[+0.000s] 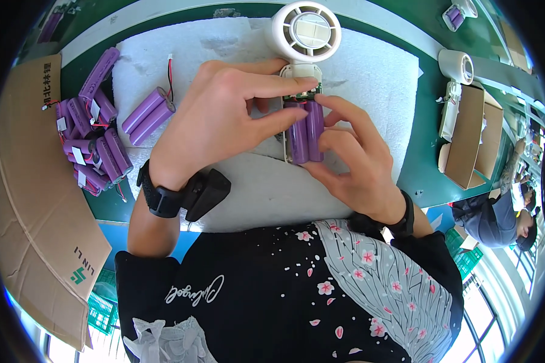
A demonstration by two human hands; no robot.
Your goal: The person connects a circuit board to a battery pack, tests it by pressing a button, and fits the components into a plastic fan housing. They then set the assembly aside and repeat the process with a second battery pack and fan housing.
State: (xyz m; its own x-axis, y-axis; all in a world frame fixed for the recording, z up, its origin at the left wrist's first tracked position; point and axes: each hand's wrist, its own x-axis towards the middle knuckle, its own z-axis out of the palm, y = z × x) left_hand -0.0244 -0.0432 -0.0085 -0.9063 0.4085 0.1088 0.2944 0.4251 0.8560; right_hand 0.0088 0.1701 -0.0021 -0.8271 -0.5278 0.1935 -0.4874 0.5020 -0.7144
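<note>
A white handheld fan [277,29] lies with its round head away from me and its handle open toward me. Two purple cells form a battery pack [307,130] in or over the handle. Just above it shows part of a green circuit board [307,95]. My left hand [215,118] grips the fan's handle from the left, its index finger across the board end and its thumb on the cells. From the right, my right hand [363,154] closes round the pack, fingertips at its side and lower end. My fingers hide parts of the handle.
Left on the white foam sheet [378,72] lies another battery pack [148,118] with a red-black lead. Beyond are piled purple packs [106,154] and a tall cardboard sheet [30,199]. At right stand another fan [456,66] and an open carton [469,139]; a person [493,221] sits farther off.
</note>
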